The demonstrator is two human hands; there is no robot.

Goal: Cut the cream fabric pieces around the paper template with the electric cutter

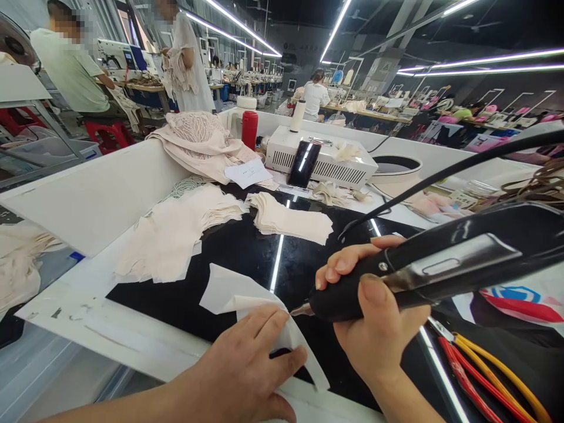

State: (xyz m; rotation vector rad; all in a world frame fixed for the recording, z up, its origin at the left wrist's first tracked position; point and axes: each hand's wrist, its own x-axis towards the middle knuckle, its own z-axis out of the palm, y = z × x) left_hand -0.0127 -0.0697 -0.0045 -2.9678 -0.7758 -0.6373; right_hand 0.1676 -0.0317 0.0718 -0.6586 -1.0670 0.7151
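My right hand point(374, 317) is closed around a black corded handheld tool point(423, 258) with a long metal lever along its side. The tool's narrow metal tip points left and meets the edge of a thin off-white fabric piece point(259, 294) near my fingertips. My left hand point(251, 358) has its bent fingers on that fabric, gripping and pressing it over the glossy black panel point(229, 247). One strip of the fabric curves down to the right. Farther back lie a stack of cream fabric pieces point(167, 235) and a smaller stack of narrow cream pieces point(291, 217).
Yellow- and red-handled scissors or pliers point(480, 364) lie at the lower right. A white vented box point(321, 153) with a phone point(304, 164) leaning on it stands behind, beside a red bottle point(249, 129) and a lace garment pile point(198, 141). The tool's black cable point(440, 170) arcs across the right side.
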